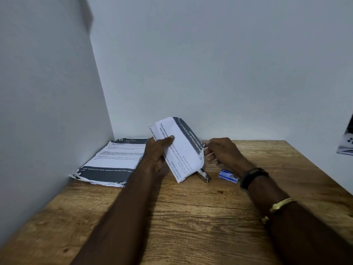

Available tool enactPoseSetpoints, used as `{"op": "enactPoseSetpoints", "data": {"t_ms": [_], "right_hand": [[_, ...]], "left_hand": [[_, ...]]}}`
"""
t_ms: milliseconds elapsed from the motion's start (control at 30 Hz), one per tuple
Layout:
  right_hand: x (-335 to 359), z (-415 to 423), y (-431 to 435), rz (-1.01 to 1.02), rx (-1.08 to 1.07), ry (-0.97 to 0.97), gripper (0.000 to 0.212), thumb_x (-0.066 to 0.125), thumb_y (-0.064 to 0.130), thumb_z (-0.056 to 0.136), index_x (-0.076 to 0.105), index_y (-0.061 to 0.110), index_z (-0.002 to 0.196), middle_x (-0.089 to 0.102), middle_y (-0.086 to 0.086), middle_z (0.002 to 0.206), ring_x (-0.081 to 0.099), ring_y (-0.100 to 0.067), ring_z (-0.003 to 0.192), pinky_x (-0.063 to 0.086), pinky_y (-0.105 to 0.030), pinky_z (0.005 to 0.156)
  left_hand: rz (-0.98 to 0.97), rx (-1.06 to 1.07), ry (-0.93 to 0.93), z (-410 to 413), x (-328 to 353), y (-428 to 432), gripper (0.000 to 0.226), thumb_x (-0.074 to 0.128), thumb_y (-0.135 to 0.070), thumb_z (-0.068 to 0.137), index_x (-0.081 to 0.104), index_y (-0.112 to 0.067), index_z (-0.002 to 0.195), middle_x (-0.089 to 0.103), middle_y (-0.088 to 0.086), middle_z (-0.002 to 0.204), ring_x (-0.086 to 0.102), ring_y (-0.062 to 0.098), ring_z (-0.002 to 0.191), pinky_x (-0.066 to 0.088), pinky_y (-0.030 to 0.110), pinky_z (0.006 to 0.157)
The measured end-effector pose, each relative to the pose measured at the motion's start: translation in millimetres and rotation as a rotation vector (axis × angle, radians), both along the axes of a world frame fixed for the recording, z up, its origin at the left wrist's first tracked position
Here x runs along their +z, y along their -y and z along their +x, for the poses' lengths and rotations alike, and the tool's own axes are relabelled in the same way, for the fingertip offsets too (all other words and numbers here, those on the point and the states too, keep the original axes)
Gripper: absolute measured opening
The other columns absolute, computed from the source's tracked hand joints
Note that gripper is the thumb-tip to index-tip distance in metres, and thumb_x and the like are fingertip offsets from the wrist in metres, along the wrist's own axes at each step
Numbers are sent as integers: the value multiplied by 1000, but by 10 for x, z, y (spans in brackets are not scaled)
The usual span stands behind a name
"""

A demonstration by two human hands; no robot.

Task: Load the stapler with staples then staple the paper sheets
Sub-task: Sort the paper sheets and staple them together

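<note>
My left hand [158, 152] holds a small bundle of printed paper sheets [181, 150] upright above the table, thumb across its front. My right hand [221, 152] pinches the bundle's torn right edge with its fingertips. A metal stapler [206, 175] lies on the wooden table [191, 217] just below the bundle, partly hidden by the paper. A small blue staple box [228, 175] rests to the stapler's right, beside my right wrist.
A stack of printed sheets with dark bands [112, 163] lies at the table's back left, against the left wall [47, 111]. The back wall runs along the table's far edge. A dark and white object [346, 142] shows at the right border.
</note>
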State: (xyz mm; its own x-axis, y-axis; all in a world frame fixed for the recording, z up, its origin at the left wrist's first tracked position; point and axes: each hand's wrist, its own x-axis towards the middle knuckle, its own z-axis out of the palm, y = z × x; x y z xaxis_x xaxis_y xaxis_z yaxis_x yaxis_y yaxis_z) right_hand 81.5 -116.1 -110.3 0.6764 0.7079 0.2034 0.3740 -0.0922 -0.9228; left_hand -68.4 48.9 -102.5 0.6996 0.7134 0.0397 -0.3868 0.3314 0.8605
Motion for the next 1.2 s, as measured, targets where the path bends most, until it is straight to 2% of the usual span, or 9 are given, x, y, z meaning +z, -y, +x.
{"op": "enactPoseSetpoints", "data": {"t_ms": [133,267,400,500,633,767,900,1033,1200], "right_hand": [[64,-60,55,-359,78,270,9,74,28,87,79,21,84,76,9,83,69,-11,82,50,-24,68],[102,-249,44,-590,113,314,50,92,52,61,75,19,94,75,3,96,68,-13,92,55,-35,83],[119,-261,13,-620,73,370,33,90,31,69,77,13,93,78,-2,92,73,-21,94,58,-39,87],[112,-158,37,-531,-43,363,19,85,22,69,78,17,86,77,2,84,72,-15,83,58,-31,74],[64,-4,74,-129,-204,25,22,86,9,69,75,13,87,75,-3,66,68,-10,50,54,-23,51],[24,99,104,239,-183,-364,23,86,-3,72,76,6,91,75,-11,84,67,-18,70,57,-29,63],[38,149,140,418,-128,-682,19,84,7,79,78,10,97,76,-3,84,68,-15,79,58,-30,71],[34,165,150,476,-84,-799,8,72,15,94,68,12,99,75,-16,104,74,-36,98,61,-48,82],[78,108,84,502,-111,-885,11,61,16,102,58,6,102,73,-28,102,77,-39,91,63,-44,71]], "left_hand": [[-134,207,-1,-1,-36,-135,39,70,7,86,61,6,123,75,21,104,76,31,83,61,41,62],[-190,309,-20,31,-74,-210,52,76,5,81,57,4,129,70,25,116,72,38,95,59,49,72],[-203,301,-37,24,-91,-219,50,78,3,80,59,0,126,73,21,105,73,34,82,60,50,65],[-190,260,-42,29,-106,-203,49,77,3,81,60,1,127,73,22,107,73,37,89,60,57,74],[-173,120,-80,24,-136,-143,37,75,3,81,67,-1,118,76,22,105,75,39,91,60,58,72],[-81,-60,-104,25,-182,-101,41,76,0,80,68,-1,121,74,23,113,74,41,98,59,55,77],[-1,-185,-87,48,-215,-69,37,79,-3,78,73,-5,114,73,24,116,72,42,104,58,53,82],[82,-241,-80,91,-247,-12,30,76,-3,83,74,-7,113,72,24,118,71,42,106,58,53,87],[134,-261,-139,103,-246,69,40,75,-2,84,66,0,123,72,25,118,72,41,104,58,53,90]]}}
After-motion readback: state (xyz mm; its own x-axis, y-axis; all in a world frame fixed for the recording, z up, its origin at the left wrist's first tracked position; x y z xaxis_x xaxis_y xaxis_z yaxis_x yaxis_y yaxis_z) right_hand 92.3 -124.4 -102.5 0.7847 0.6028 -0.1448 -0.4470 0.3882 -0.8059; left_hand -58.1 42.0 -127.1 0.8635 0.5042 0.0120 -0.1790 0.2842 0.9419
